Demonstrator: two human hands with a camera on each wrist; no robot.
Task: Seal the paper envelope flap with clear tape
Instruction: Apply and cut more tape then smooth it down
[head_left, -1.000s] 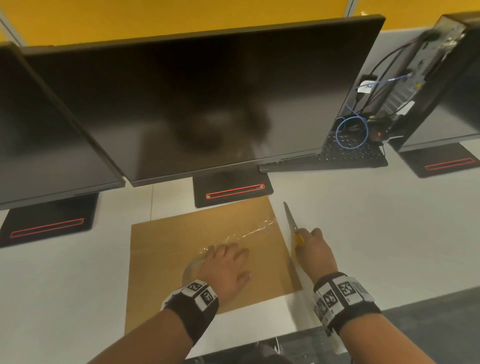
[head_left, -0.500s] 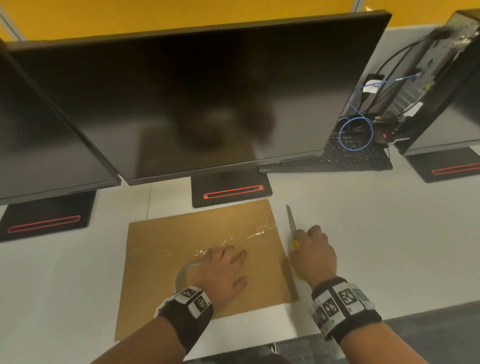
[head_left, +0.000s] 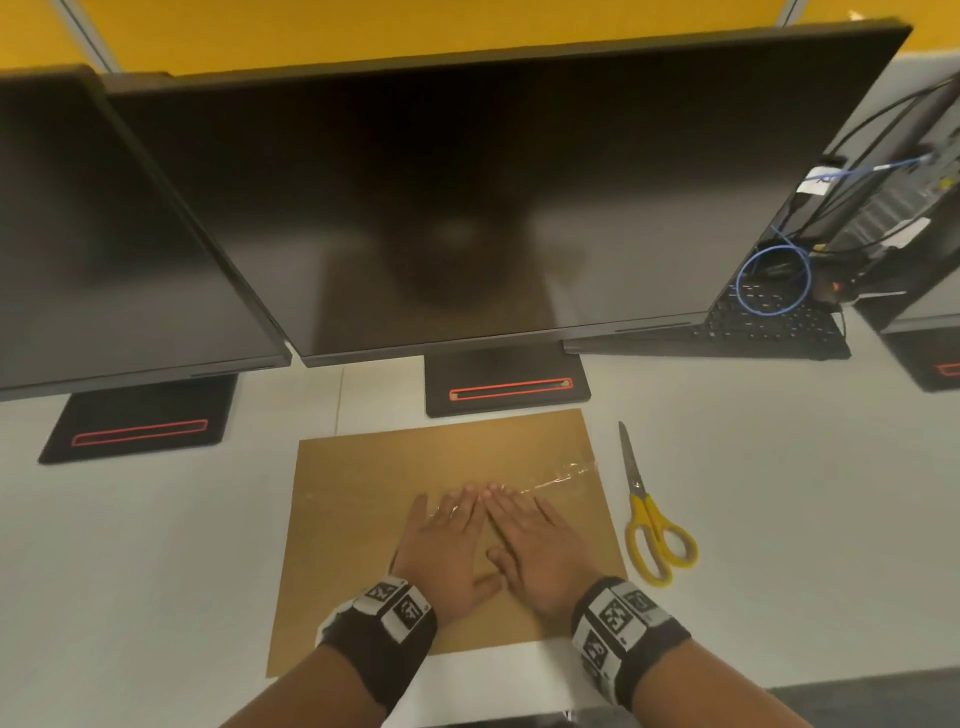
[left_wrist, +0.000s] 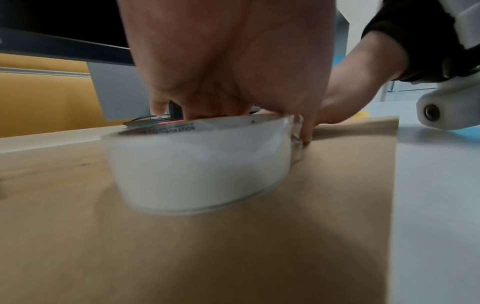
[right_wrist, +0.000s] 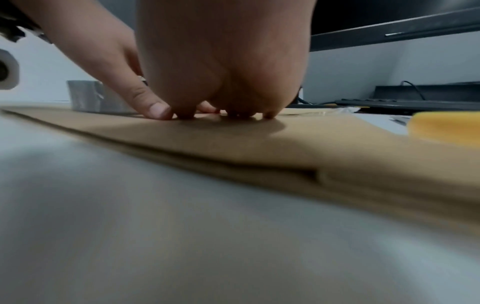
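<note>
I have both hands flat on the envelope (head_left: 363, 525), left hand (head_left: 447, 540) and right hand (head_left: 540, 545) side by side, fingers straight, gripping nothing. The tape strip (head_left: 563, 475) runs from my fingertips rightward toward the envelope's right edge, so the right hand is nearer. The roll (left_wrist: 200, 164) sits under my left palm.

Brown envelope (head_left: 363, 519) flat on desk; clear tape strip (head_left: 566, 475) across it.

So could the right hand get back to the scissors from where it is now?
Probably yes: the right hand lies flat on the envelope, holding nothing, and the yellow-handled scissors lie just beside the envelope's right edge with bare desk around them.
</note>
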